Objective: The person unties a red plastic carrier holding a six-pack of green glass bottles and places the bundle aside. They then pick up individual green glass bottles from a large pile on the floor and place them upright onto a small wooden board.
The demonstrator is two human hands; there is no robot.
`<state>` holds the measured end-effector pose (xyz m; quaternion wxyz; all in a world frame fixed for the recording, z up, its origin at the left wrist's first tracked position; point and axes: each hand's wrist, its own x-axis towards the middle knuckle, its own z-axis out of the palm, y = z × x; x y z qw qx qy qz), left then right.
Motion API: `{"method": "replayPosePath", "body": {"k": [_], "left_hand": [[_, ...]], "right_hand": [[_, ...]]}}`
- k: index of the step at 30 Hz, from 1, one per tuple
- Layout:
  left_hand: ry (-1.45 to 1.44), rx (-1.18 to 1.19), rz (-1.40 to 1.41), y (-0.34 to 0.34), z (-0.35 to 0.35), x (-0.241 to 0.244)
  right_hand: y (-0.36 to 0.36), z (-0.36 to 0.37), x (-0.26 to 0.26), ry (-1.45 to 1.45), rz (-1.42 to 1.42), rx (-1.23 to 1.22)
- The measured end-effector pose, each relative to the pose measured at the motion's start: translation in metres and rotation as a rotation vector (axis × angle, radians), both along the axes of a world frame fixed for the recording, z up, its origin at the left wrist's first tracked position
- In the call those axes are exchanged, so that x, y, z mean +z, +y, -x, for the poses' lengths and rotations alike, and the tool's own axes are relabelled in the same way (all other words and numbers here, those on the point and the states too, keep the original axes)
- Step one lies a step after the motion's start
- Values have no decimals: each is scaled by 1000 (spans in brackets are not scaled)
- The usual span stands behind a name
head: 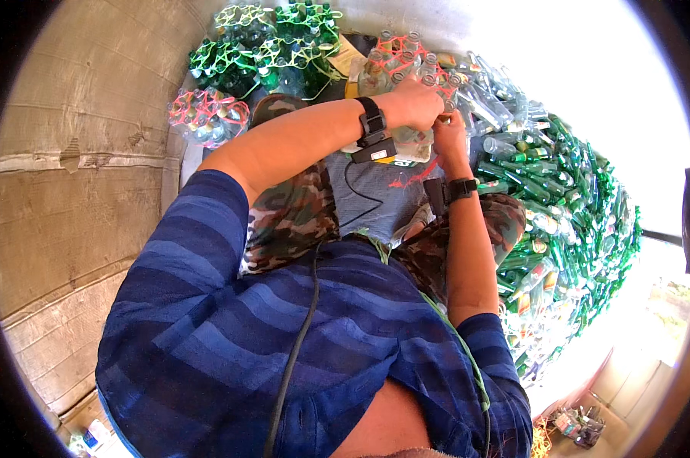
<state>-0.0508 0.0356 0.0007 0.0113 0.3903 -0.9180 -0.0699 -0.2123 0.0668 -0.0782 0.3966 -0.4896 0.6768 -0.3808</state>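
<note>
Several clear glass bottles (373, 77) stand upright in a group before me, with pink plastic twine (401, 43) woven round their necks. My left hand (418, 104) reaches over the near right side of the group, its fingers bent at the bottle necks. Just beside it, my right hand (451, 134) is raised with bent fingers at the nearest neck, close to the twine. What the fingertips grip is hidden. Under the bottles shows a pale tray or box rim (416, 153). Loose pink twine ends (405, 182) hang below it, over grey cloth.
Tied bundles of green bottles (299, 57) stand at the far left, a pink-tied clear bundle (207, 114) nearer. A large heap of loose green and clear bottles (573, 200) rises at the right. A cardboard wall (81, 217) bounds the left. A cable (367, 197) runs from my left wrist.
</note>
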Motion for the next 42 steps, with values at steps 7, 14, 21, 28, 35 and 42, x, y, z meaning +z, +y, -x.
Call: {"method": "replayPosePath", "body": {"k": [7,14,21,28,35,42], "left_hand": [[-42,-55,179,-4,0,-1],[85,-119,257,-13,-7,2],[137,-55,-32,-22,-9,19],[136,-17,-102,-32,-11,26],[122,-14,-81,-36,-15,40],[126,-26,-167,-46,-25,51]], "right_hand": [[7,-10,26,227,44,52],[-2,3,8,114,94,99],[1,11,24,126,64,127],[14,18,48,152,107,104],[11,36,49,175,37,175],[13,30,48,72,107,296]]}}
